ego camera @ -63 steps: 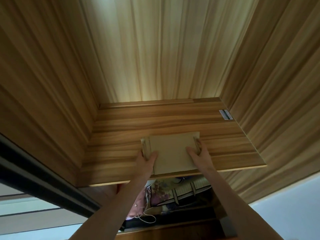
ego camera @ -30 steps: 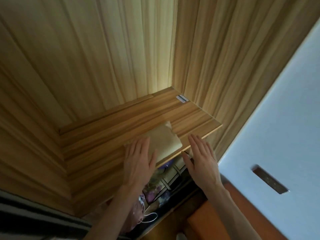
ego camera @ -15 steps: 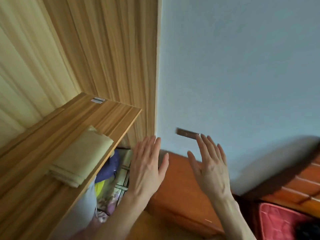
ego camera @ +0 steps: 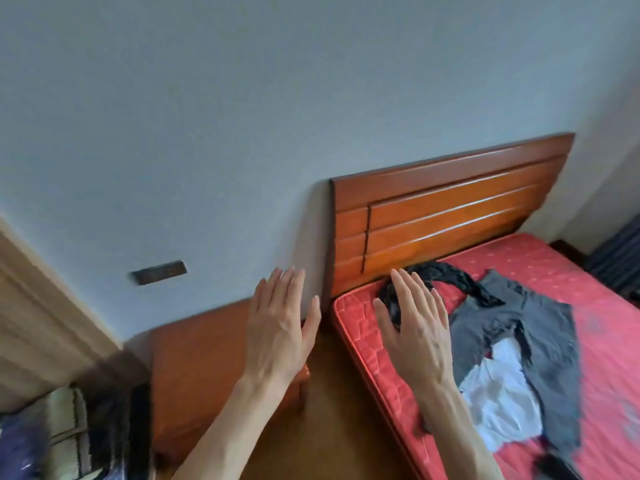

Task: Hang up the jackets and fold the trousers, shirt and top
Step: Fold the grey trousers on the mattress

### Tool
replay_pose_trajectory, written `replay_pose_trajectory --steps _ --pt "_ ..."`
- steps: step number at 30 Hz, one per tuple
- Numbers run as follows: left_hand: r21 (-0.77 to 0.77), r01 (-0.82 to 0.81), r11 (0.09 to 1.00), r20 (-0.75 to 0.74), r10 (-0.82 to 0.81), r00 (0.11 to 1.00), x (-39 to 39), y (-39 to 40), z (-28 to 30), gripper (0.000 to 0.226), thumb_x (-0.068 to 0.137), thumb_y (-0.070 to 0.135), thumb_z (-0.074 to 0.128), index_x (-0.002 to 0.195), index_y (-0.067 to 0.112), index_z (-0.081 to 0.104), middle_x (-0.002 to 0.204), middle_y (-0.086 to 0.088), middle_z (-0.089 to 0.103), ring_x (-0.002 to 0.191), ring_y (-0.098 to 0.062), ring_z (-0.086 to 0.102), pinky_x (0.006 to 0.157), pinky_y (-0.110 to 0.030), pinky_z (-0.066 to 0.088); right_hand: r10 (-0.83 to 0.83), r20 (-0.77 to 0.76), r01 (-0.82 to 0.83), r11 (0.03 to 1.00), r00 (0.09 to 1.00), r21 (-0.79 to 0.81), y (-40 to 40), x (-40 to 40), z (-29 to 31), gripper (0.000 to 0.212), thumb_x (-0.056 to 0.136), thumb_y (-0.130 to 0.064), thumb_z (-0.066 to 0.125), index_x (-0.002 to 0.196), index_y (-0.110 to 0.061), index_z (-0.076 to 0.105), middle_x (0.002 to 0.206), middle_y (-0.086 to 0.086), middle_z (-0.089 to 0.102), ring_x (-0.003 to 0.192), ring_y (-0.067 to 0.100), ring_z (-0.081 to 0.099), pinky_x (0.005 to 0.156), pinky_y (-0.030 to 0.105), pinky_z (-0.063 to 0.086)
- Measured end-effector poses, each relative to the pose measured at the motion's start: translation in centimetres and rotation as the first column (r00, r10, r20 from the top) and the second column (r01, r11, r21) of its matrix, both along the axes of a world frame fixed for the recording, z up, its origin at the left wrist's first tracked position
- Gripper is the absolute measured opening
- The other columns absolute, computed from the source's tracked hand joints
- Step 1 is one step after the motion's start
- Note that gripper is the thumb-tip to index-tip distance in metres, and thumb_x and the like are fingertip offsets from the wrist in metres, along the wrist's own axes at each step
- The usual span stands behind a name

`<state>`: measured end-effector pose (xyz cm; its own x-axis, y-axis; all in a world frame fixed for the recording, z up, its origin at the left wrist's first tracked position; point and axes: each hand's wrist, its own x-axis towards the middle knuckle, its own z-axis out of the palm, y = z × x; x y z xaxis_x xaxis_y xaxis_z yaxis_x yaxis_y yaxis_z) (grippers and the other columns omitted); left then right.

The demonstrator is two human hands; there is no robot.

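Note:
Dark grey trousers (ego camera: 550, 344) lie spread flat on the red mattress (ego camera: 595, 271). A white garment (ego camera: 498, 400) lies crumpled on the mattress, partly under the trousers. A black garment (ego camera: 446, 275) lies near the headboard, partly behind my right hand. My left hand (ego camera: 280, 327) is raised in the air over the gap between nightstand and bed, fingers straight, empty. My right hand (ego camera: 415, 327) hovers over the mattress's near corner, fingers straight, empty.
An orange-brown wooden headboard (ego camera: 450, 209) stands against the blue-grey wall. A wooden nightstand (ego camera: 197, 362) sits left of the bed. At the far left are the wardrobe edge (ego camera: 38, 306) and stored bags (ego camera: 69, 431). A dark striped thing (ego camera: 620, 254) is at the right edge.
Both hands let go of the folded tan garment on the wardrobe shelf and drew back. The view swung right from the wardrobe to the bed with its clothes.

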<state>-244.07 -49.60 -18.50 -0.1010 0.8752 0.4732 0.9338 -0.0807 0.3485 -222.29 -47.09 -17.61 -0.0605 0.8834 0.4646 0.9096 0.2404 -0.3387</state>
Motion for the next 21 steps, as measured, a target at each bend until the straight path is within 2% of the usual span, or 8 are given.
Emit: replay_pose_trajectory --steps 2,10,15,21 --pt "-0.012 0.085 0.996 0.002 -0.085 0.996 4.8 0.1 0.0 0.055 0.108 0.046 0.043 0.151 0.013 0.051 0.155 -0.009 0.054 0.149 -0.026 0.045 0.12 -0.051 0.04 -0.078 -0.009 0.078 0.997 0.997 0.006 -1.8 4.9 -0.3 0.057 0.105 -0.045 0.052 0.152 -0.013 0.05 0.156 0.004 0.052 0.151 0.022 0.04 0.123 0.049 0.031" --pt "-0.011 0.345 0.939 0.069 -0.343 0.937 21.2 -1.2 -1.8 0.051 0.106 0.039 0.048 0.146 0.009 0.057 0.149 -0.009 0.059 0.147 -0.025 0.046 0.119 -0.051 0.04 -0.329 -0.018 0.328 0.944 0.944 -0.042 -8.4 21.0 -3.3 0.052 0.107 -0.042 0.053 0.152 -0.016 0.05 0.156 0.0 0.052 0.152 0.02 0.038 0.125 0.045 0.028" --pt "-0.02 0.47 0.883 0.073 -0.467 0.881 28.9 -0.9 -3.1 0.05 0.104 0.037 0.052 0.142 0.006 0.061 0.145 -0.011 0.062 0.144 -0.027 0.05 0.117 -0.053 0.041 -0.455 -0.036 0.452 0.889 0.89 -0.074 -11.4 27.9 -4.6 0.053 0.104 -0.039 0.057 0.151 -0.015 0.053 0.156 0.001 0.053 0.15 0.022 0.041 0.124 0.046 0.03" --pt "-0.04 0.585 0.81 0.036 -0.584 0.811 36.2 2.6 -4.2 0.054 0.106 0.042 0.043 0.143 0.006 0.06 0.145 -0.011 0.062 0.144 -0.027 0.049 0.119 -0.052 0.04 -0.559 -0.055 0.554 0.828 0.827 -0.089 -11.4 34.0 -5.1 0.055 0.102 -0.034 0.064 0.151 -0.013 0.052 0.155 0.003 0.054 0.15 0.024 0.041 0.124 0.047 0.031"
